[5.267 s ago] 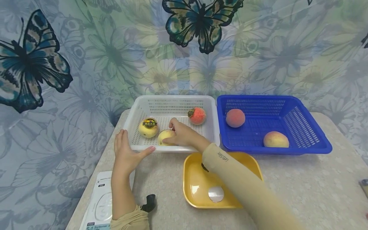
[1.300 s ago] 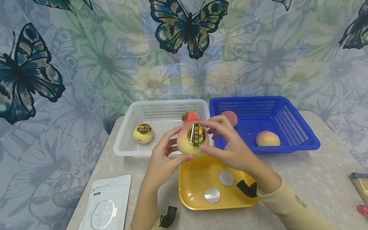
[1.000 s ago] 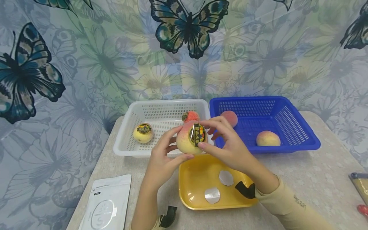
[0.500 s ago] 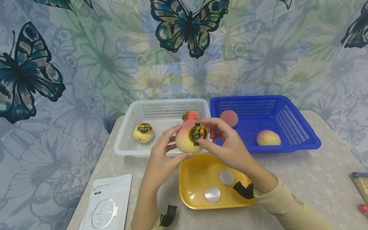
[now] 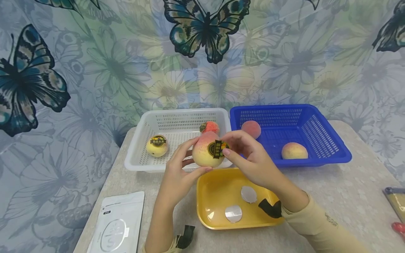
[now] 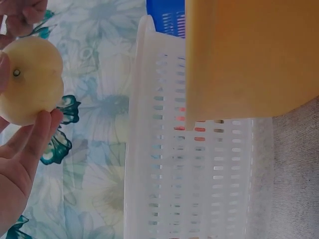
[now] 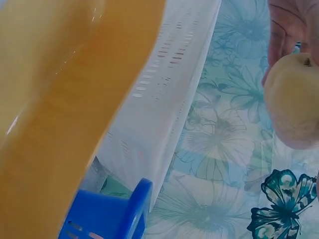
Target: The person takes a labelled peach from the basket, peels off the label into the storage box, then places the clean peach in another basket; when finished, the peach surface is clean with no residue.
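Note:
Above the yellow tray point(image 5: 218, 223), my left hand point(image 5: 178, 175) grips a pink-and-yellow peach point(image 5: 204, 153), fingers behind it and thumb underneath. A black-and-gold sticker point(image 5: 216, 149) sits on the peach's right side. My right hand point(image 5: 251, 158) pinches the sticker's right edge with its thumb in front; part of the finger behind is hidden. That edge looks lifted off the skin. In the left wrist view the underside of the peach point(image 6: 32, 82) shows, held by the left fingers point(image 6: 37, 139). The right wrist view also shows the peach point(image 7: 294, 107).
Behind stands a white basket point(image 5: 133, 154) with a stickered yellow peach point(image 5: 157, 149) and a red fruit point(image 5: 212, 127). Beside it, a blue basket point(image 5: 329, 160) holds two peaches. Two round silvery pieces point(image 5: 233, 213) lie in the tray. A white pouch point(image 5: 117, 221) lies left.
Earlier, my right hand reached for a peach in the white basket; that peach is now raised between both hands. Lately the right thumb has moved up and right, and the sticker's right edge has come away.

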### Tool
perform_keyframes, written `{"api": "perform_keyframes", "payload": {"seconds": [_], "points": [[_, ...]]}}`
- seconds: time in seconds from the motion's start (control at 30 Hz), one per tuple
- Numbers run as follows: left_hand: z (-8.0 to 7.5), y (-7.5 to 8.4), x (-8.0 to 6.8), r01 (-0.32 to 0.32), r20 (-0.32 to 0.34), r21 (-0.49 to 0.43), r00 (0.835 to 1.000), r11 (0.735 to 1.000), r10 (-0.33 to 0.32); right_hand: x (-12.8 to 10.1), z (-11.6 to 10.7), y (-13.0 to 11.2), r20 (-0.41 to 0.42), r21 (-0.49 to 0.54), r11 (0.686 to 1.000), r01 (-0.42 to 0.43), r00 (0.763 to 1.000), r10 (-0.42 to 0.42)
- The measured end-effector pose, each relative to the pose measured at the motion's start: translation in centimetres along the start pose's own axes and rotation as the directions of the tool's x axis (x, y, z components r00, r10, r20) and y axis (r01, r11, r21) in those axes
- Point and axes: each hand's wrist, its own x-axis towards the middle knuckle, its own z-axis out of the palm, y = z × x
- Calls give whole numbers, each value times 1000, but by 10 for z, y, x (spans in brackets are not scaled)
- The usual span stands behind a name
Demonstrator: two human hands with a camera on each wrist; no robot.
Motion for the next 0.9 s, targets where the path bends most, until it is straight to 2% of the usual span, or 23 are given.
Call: {"api": "perform_keyframes", "payload": {"seconds": [0.23,0.57,0.73,0.9], "points": [[-1,0,1,43,-18,-11,999,999,-43,-6,-9,-2,10,38,999,-8,1000,8],[-4,-2,0,62,-53,-36,997,997,-63,-17,-20,5,-65,27,999,35,997,-33],[-5,-3,0,73,-63,-42,995,996,-75,-20,-25,8,-65,0,1000,-21,998,21],[-6,-1,0,69,-69,-51,995,996,-72,-25,-32,10,9,-2,994,-105,994,105]]}}
